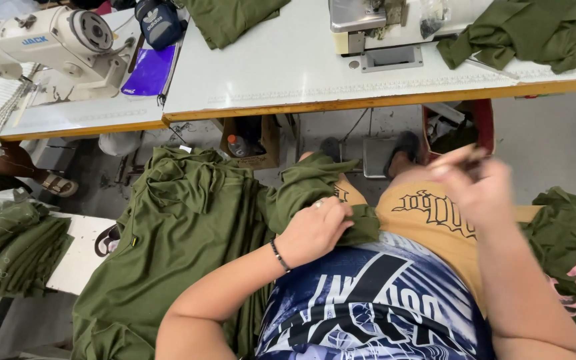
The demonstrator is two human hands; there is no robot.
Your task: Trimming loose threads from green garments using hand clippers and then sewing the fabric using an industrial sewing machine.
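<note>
Left hand [315,230] fingers curled, gripping a fold of the olive green garment [181,233] on the lap, ring on one finger, dark bracelet at the wrist. Right hand [478,183] raised over the right thigh, blurred; fingers pinched together around something thin and dark, cannot tell what. The garment is plain knit, heavily creased, draped from the lap down to the left, a small yellow tag [133,241] at its left edge. More olive fabric [568,233] lies just right of the right arm, with a pink piece on it. Near left, a folded olive stack [11,247] on a white bench [78,260]. Far side: white table [288,67] with a sewing machine base [368,30] and olive pieces; under it a brown box [255,143]. Far left, a white sewing machine [55,40], beside it a purple flat packet [149,70] and a dark blue pouch [158,23].
</note>
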